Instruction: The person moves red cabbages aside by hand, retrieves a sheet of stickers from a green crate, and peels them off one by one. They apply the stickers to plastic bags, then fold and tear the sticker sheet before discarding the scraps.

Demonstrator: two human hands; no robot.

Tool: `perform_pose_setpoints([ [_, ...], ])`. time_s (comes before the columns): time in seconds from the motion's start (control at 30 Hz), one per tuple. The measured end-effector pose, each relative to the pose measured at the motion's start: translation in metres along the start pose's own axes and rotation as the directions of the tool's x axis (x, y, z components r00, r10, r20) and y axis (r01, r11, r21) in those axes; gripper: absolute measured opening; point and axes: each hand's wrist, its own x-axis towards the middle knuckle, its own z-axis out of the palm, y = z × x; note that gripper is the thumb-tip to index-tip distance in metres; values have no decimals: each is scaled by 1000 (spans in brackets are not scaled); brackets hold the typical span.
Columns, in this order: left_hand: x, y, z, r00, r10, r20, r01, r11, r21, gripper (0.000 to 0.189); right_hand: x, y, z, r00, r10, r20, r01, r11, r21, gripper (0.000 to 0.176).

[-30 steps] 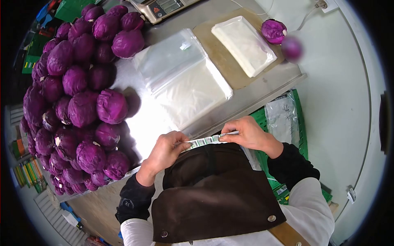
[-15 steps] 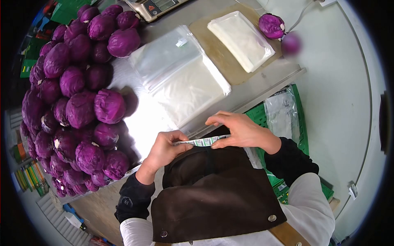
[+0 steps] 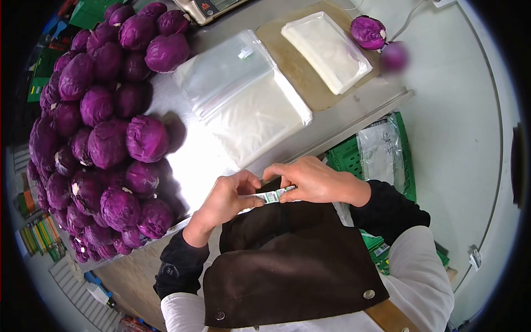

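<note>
A narrow strip of printed labels (image 3: 271,196), white with green and dark marks, stretches between my two hands at the table's front edge. My left hand (image 3: 227,196) pinches its left end between thumb and fingers. At the other end my right hand (image 3: 318,180) is closed on the strip, thumb below and index finger curled above it. Beyond the hands lies a stack of clear plastic bags (image 3: 254,122), with a small white label (image 3: 245,52) on its upper part. A brown apron (image 3: 287,265) hangs just below the strip.
Many red cabbages (image 3: 108,144) are heaped on the left of the steel table (image 3: 354,122). Another bag stack (image 3: 326,52) lies on a brown board (image 3: 276,39). A scale (image 3: 207,11) stands at the back, two cabbages (image 3: 368,32) at the right, and a green crate (image 3: 345,157) below.
My right hand has moved left along the strip, closer to my left hand, and its index finger has curled in. Less of the strip shows between the hands.
</note>
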Motion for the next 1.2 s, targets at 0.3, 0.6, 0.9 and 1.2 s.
perform_pose_setpoints([
  [0.3,0,-11,-6,980,-69,184,105,975,-195,9,-4,5,-2,979,94,181,-131,970,206,74],
  [0.6,-6,-13,-10,998,-52,22,56,982,-180,10,-26,30,-3,974,182,138,-228,811,539,40],
  [0.9,-7,-13,-10,995,-78,53,87,980,-181,11,-23,35,5,939,340,58,-325,816,478,26],
  [1.2,-7,-13,-8,969,-176,172,209,957,-201,9,-12,31,-7,999,34,-22,-21,898,439,28],
])
